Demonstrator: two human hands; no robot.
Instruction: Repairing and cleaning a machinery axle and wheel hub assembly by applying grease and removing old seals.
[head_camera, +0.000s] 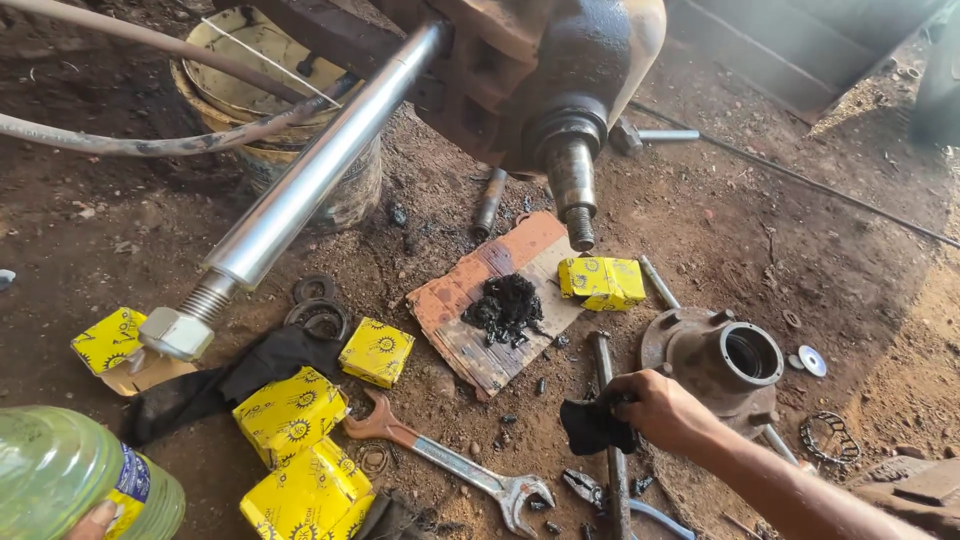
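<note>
My right hand reaches in from the lower right and grips a black greasy rag over the dirt floor, beside a rusty wheel hub. At the bottom left corner my left hand holds a green plastic bottle; only fingertips show. Above, a greasy axle spindle with a threaded end hangs from a rusty housing. A lump of black grease lies on a cardboard piece below it.
Several yellow boxes lie on the ground, with an open-ended spanner, a steel rod, a shiny cylinder shaft, a bucket, hoses, bearing rings, a washer and a bearing cage.
</note>
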